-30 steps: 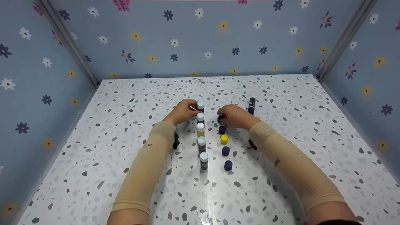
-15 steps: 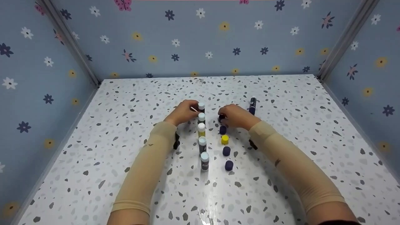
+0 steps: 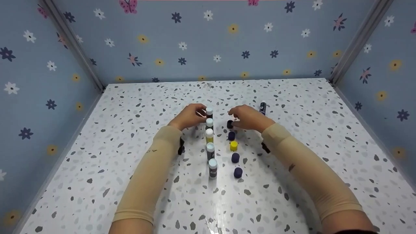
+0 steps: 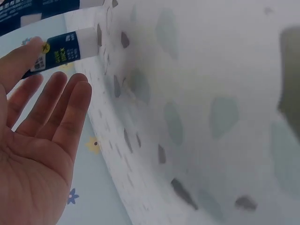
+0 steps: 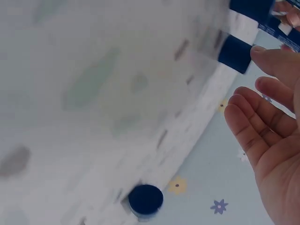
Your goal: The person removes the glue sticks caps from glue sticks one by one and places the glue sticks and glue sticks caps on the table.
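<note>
Several glue sticks stand upright with white tops in a row toward the back; one has a yellow label (image 3: 209, 136). At the far end of that row, my left hand (image 3: 188, 116) is beside the farthest glue stick (image 3: 209, 113). In the left wrist view its thumb overlaps the dark blue glue stick (image 4: 61, 50), fingers extended and apart; contact is unclear. To the right runs a matching row of caps. My right hand (image 3: 250, 117) is at the farthest dark cap (image 3: 230, 124), its thumb at the cap (image 5: 235, 54) in the right wrist view, other fingers spread away.
Other caps stand nearer: dark blue ones (image 3: 231, 136), (image 3: 235, 158), (image 3: 238, 173) and a yellow cap (image 3: 233, 146). Another glue stick (image 3: 263, 108) lies beyond my right hand. Flower-patterned walls (image 3: 208, 42) bound the speckled table (image 3: 146, 97) at the back and sides.
My right hand has spread its fingers and drawn slightly back to the right, leaving the farthest cap standing. My left hand has eased slightly left from the farthest glue stick.
</note>
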A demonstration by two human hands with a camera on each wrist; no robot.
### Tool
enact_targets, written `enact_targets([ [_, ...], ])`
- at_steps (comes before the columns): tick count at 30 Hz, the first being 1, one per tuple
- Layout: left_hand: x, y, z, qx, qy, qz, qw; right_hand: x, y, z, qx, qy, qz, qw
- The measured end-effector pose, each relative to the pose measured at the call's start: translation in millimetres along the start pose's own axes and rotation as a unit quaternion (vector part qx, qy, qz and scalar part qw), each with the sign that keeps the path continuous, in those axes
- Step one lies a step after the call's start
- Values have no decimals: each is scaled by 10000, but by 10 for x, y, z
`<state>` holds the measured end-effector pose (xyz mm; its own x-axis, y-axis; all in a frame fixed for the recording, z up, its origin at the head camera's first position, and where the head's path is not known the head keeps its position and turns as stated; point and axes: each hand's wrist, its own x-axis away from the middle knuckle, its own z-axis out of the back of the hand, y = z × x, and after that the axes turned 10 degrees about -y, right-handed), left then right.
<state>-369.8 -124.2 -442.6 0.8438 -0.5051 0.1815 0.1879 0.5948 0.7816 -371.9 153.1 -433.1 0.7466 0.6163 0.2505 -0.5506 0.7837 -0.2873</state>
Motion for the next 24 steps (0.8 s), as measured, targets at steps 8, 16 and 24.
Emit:
enact_targets([
  [8, 151, 46, 200, -3, 134, 152, 9998, 175, 105, 245, -27, 489, -205, 9986],
  [16, 294, 0, 253, -304, 246, 64, 9992, 269, 270, 309, -319, 992, -1485, 9834],
  [24, 357, -64, 257, -616, 449, 155, 9970, 278, 450, 218, -530, 1255, -2381, 9616],
])
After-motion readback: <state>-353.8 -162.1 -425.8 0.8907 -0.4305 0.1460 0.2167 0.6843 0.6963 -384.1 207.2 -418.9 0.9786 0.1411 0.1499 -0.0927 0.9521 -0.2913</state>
